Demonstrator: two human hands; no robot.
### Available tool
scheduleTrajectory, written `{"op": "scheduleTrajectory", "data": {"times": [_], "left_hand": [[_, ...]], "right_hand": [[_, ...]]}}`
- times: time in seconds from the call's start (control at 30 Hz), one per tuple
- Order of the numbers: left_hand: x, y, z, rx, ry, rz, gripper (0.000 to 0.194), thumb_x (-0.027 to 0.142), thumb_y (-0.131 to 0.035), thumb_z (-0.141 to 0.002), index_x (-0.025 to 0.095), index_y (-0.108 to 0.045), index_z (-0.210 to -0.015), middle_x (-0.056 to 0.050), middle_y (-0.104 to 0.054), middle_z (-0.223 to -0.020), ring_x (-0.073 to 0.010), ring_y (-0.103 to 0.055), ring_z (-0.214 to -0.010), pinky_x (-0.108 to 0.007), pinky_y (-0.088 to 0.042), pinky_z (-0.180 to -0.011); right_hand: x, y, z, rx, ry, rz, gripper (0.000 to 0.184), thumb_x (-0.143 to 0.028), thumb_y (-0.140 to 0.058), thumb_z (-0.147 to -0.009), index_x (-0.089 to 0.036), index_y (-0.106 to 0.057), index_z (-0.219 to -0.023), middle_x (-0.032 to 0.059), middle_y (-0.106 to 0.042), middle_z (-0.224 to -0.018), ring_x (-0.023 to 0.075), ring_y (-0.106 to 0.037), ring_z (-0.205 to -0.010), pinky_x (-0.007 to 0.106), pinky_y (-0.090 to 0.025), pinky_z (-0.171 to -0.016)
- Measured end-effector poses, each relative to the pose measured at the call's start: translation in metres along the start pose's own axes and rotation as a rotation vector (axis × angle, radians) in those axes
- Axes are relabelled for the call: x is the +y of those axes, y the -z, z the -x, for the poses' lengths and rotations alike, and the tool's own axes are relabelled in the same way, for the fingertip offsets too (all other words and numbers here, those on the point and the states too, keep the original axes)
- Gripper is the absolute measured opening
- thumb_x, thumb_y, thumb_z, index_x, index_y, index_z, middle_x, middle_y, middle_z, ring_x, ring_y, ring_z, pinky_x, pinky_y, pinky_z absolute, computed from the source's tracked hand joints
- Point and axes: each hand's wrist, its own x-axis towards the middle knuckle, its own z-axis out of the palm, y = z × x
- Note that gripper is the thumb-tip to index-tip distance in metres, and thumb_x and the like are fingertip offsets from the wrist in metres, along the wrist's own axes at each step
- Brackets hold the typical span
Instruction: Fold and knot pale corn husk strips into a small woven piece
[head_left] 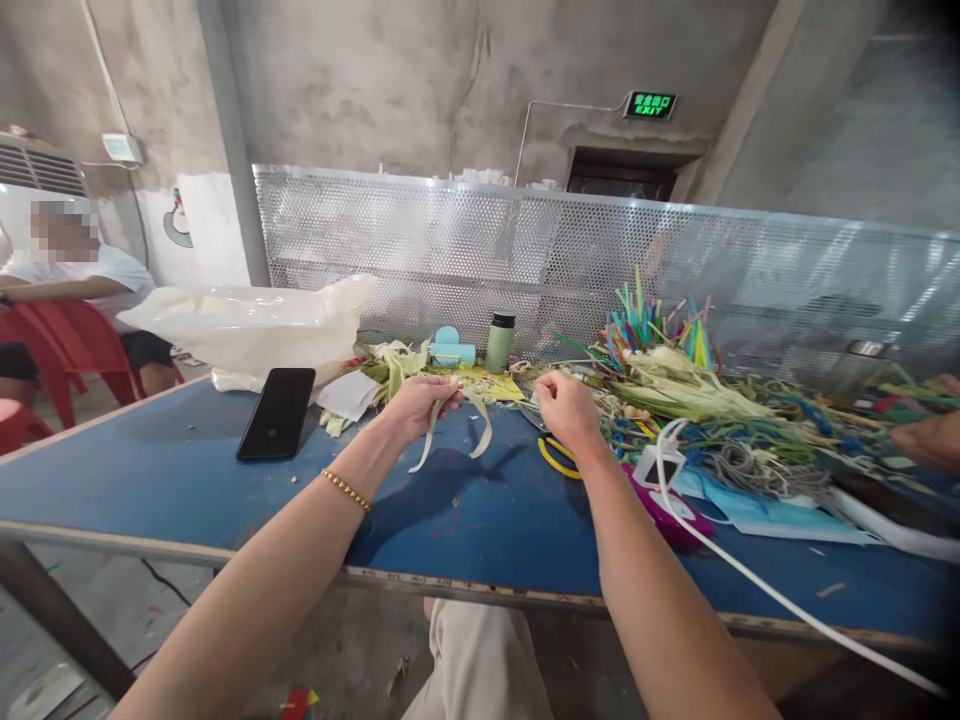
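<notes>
My left hand [422, 408], a gold bead bracelet at its wrist, pinches pale green strips of corn husk [482, 428] above the blue table. Two curled ends of the strips dangle below my fingers. My right hand [566, 408] is raised a little to the right, its fingers closed; anything inside them is hidden. Just under it lies a tool with yellow handles [556, 460], partly covered by the hand. Behind my hands are a yellow sheet [504, 386] and more loose husks [397, 362].
Left stand a black phone [276, 415] and a large plastic bag [255, 325]. A green bottle [500, 343] stands at the back. Husks and coloured pipe cleaners [664, 325] heap up on the right, beside a white cable [720, 555]. Another person's hand [926, 440] is far right.
</notes>
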Motion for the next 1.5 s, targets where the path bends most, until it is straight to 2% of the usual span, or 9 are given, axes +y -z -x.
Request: {"op": "scheduleTrajectory", "data": {"times": [0.17, 0.37, 0.6, 0.9, 1.2, 1.27, 1.37, 1.43, 1.5], "left_hand": [[-0.009, -0.007, 0.002, -0.058, 0.04, 0.059, 0.008, 0.005, -0.071, -0.069, 0.01, -0.066, -0.068, -0.003, -0.065, -0.062, -0.0107, -0.06, -0.053, -0.021, -0.041, -0.049], [-0.01, -0.004, 0.0, -0.088, 0.002, 0.079, 0.009, 0.006, -0.077, -0.062, 0.01, -0.069, -0.065, -0.003, -0.065, -0.061, -0.0109, -0.058, -0.055, -0.024, -0.045, -0.058], [-0.009, -0.004, 0.001, -0.125, -0.024, 0.033, 0.016, 0.013, -0.084, -0.056, 0.01, -0.07, -0.064, -0.005, -0.067, -0.064, -0.0123, -0.059, -0.06, -0.025, -0.044, -0.061], [-0.014, -0.002, 0.0, -0.123, -0.075, -0.17, 0.017, 0.018, -0.08, -0.059, 0.011, -0.066, -0.055, -0.002, -0.058, -0.052, -0.008, -0.044, -0.049, -0.024, -0.03, -0.049], [-0.014, -0.006, -0.001, -0.044, -0.015, 0.014, 0.016, 0.006, -0.075, -0.062, 0.01, -0.062, -0.055, -0.002, -0.056, -0.053, -0.0099, -0.052, -0.052, -0.023, -0.039, -0.054], [-0.013, -0.005, -0.003, 0.0, -0.031, 0.039, 0.016, 0.004, -0.075, -0.062, 0.01, -0.061, -0.055, -0.001, -0.056, -0.054, -0.0092, -0.052, -0.052, -0.023, -0.041, -0.055], [-0.013, -0.003, -0.006, 0.048, -0.074, 0.072, 0.014, 0.004, -0.073, -0.063, 0.011, -0.063, -0.058, -0.001, -0.057, -0.056, -0.0091, -0.053, -0.053, -0.022, -0.04, -0.054], [-0.014, -0.003, -0.007, 0.056, -0.089, 0.099, 0.012, 0.005, -0.072, -0.064, 0.011, -0.063, -0.06, -0.001, -0.058, -0.057, -0.0096, -0.054, -0.054, -0.021, -0.04, -0.053], [-0.017, -0.004, -0.008, 0.051, -0.093, 0.132, 0.013, 0.005, -0.072, -0.064, 0.012, -0.062, -0.06, -0.001, -0.058, -0.058, -0.0099, -0.055, -0.055, -0.022, -0.041, -0.054]], "right_hand": [[-0.026, -0.016, 0.012, -0.333, 0.328, -0.465, 0.034, -0.042, -0.054, -0.087, -0.015, -0.067, -0.072, 0.0023, -0.063, -0.066, 0.0139, -0.052, -0.061, 0.025, -0.037, -0.057], [-0.034, -0.023, 0.022, -0.418, 0.241, -0.661, 0.025, -0.036, -0.061, -0.083, -0.016, -0.061, -0.068, 0.0008, -0.062, -0.062, 0.0123, -0.055, -0.058, 0.025, -0.041, -0.059], [-0.035, -0.022, 0.024, -0.524, 0.054, -0.897, 0.033, -0.048, -0.066, -0.079, -0.016, -0.062, -0.073, 0.001, -0.063, -0.064, 0.0115, -0.058, -0.051, 0.024, -0.046, -0.052], [-0.039, -0.024, 0.026, -0.51, 0.008, -0.747, 0.015, -0.025, -0.063, -0.079, -0.015, -0.061, -0.068, -0.0017, -0.059, -0.056, 0.0086, -0.054, -0.042, 0.02, -0.041, -0.042], [-0.036, -0.024, 0.022, -0.577, -0.155, -0.544, 0.014, -0.012, -0.053, -0.081, -0.016, -0.058, -0.069, 0.0017, -0.065, -0.06, 0.0103, -0.055, -0.042, 0.021, -0.041, -0.042], [-0.03, -0.024, 0.02, -0.548, -0.116, -0.345, 0.013, -0.011, -0.053, -0.079, -0.016, -0.062, -0.071, 0.0051, -0.068, -0.067, 0.0142, -0.062, -0.052, 0.025, -0.047, -0.052], [-0.025, -0.023, 0.017, -0.225, 0.042, -0.011, 0.018, -0.009, -0.056, -0.076, -0.015, -0.068, -0.088, 0.0123, -0.072, -0.094, 0.0241, -0.066, -0.088, 0.033, -0.048, -0.077], [-0.028, -0.024, 0.018, -0.005, 0.155, 0.006, 0.021, -0.012, -0.056, -0.079, -0.016, -0.069, -0.095, 0.0135, -0.07, -0.103, 0.0257, -0.062, -0.098, 0.035, -0.044, -0.084], [-0.034, -0.028, 0.021, -0.009, 0.235, -0.15, 0.017, -0.02, -0.054, -0.085, -0.016, -0.07, -0.084, 0.0102, -0.07, -0.089, 0.0216, -0.062, -0.085, 0.03, -0.044, -0.077]]}}
